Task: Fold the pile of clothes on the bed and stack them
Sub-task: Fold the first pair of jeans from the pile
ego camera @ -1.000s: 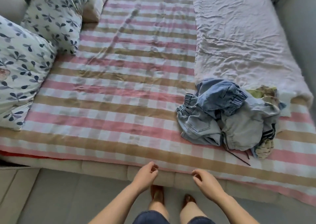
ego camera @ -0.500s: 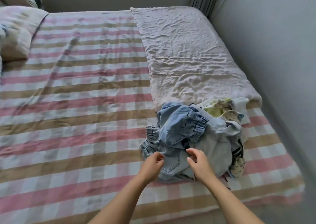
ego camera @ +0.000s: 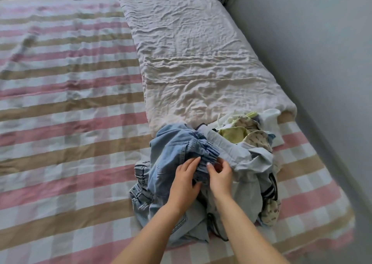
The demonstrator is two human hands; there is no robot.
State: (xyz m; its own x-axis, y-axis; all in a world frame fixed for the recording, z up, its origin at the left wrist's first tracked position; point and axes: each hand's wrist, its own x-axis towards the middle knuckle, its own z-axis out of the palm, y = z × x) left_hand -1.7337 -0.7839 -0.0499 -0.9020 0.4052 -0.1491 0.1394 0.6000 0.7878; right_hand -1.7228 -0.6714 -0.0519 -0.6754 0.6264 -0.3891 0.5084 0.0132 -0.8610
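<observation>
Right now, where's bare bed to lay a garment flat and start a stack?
Striped sheet left of the pile: bare to the frame edge. Blanket behind the pile: bare, wrinkled. Crowded: the pile, where left hand and right hand grip the denim; narrow strip toward the wall.

Hands [ego camera: 186, 180] now on denim cuff [ego camera: 203, 153]
</observation>
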